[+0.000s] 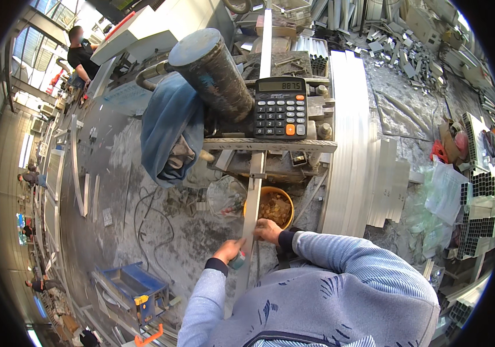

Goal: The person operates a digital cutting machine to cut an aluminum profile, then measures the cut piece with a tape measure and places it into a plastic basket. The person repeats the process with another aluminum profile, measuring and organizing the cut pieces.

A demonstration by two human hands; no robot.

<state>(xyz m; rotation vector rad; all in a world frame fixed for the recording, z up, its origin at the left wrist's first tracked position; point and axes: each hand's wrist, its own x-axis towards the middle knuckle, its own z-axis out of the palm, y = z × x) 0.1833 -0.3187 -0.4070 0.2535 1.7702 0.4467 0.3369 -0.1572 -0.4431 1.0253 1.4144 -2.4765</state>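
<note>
A long pale metal bar [250,217] runs from under the wooden crosspiece [270,144] toward my body. On its left side, my left hand [229,251] is closed around a small rounded green thing [237,261]; its kind is hard to make out. My right hand [268,231] is a little farther along, on the right side, with fingers curled against the bar's edge. A metal stop or clamp [257,175] crosses the bar beyond my hands. Below the bar, beside my right hand, stands a yellow bucket [291,199] with brownish scraps in it.
A black calculator [281,110] lies on the machine next to a thick metal cylinder [212,72] draped with blue cloth [169,127]. Long pale profiles [348,144] lie stacked to the right. A blue toolbox [134,286] and a cable [155,214] are left. Another person [81,58] stands far left.
</note>
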